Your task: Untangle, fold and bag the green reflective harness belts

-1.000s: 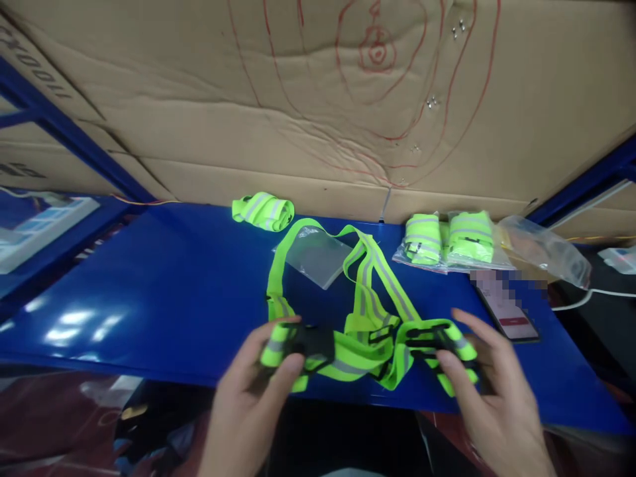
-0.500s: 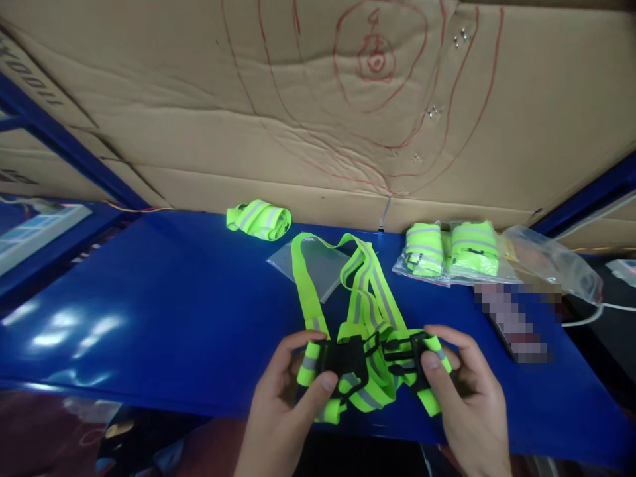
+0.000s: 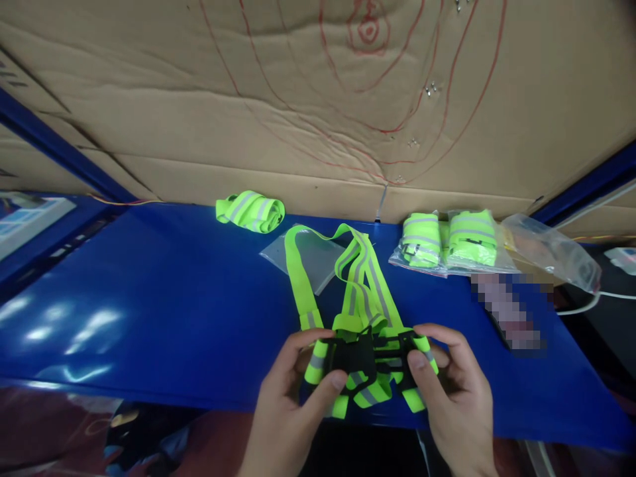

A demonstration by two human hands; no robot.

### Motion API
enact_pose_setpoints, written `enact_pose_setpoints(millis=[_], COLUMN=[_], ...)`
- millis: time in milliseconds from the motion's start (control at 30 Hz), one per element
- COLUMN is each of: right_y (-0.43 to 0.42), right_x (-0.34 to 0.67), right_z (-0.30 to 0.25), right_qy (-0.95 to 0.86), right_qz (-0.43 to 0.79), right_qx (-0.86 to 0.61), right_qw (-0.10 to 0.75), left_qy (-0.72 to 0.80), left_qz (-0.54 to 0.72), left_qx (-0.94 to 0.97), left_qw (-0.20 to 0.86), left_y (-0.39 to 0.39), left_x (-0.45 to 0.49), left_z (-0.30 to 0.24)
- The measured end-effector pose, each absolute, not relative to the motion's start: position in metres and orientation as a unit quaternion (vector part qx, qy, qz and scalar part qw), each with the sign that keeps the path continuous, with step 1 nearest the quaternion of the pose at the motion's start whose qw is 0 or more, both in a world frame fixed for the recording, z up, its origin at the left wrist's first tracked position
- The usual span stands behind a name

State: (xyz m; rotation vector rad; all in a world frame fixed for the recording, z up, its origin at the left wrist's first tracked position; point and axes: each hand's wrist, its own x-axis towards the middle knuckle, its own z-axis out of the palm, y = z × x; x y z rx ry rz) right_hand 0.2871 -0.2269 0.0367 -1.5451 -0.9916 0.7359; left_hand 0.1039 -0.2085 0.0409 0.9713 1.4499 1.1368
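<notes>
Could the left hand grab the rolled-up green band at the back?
Probably yes. Only blue table lies between the left hand and the rolled band, so nothing blocks the way. But that hand is pinching the black buckle now, so it would have to let go first.

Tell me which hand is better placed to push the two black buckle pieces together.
Likely the right hand: it pinches the narrow buckle half, aimed at the wide buckle half that the left hand grips.

Neon-yellow harness (image 3: 365,291) with grey stripes and black buckle (image 3: 355,358) on a glossy blue table (image 3: 163,298), tan cardboard (image 3: 199,99) scrawled red
</notes>
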Motion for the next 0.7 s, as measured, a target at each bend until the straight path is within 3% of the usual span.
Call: enact_pose_setpoints(millis=[367,433,600,700], right_y=[-0.236,-0.237,-0.235,-0.237], right_x=[0.281,0.282,0.278,0.280], right_z=[0.033,0.033,0.035,0.035], right_qy=[-0.484,-0.507,-0.577,-0.631], right_qz=[0.313,0.320,0.293,0.285], right_qx=[-0.599,-0.586,-0.542,-0.504], right_qw=[0.556,0.545,0.537,0.516], left_qy=[0.568,0.567,0.424,0.360], left_qz=[0.451,0.445,0.368,0.304], left_qx=[0.446,0.537,0.827,0.880], left_qw=[0.525,0.438,0.013,-0.063], left_y=[-0.221,-0.223,-0.214,-0.208], left_x=[0.114,0.108,0.092,0.091], left_z=[0.038,0.037,0.052,0.066])
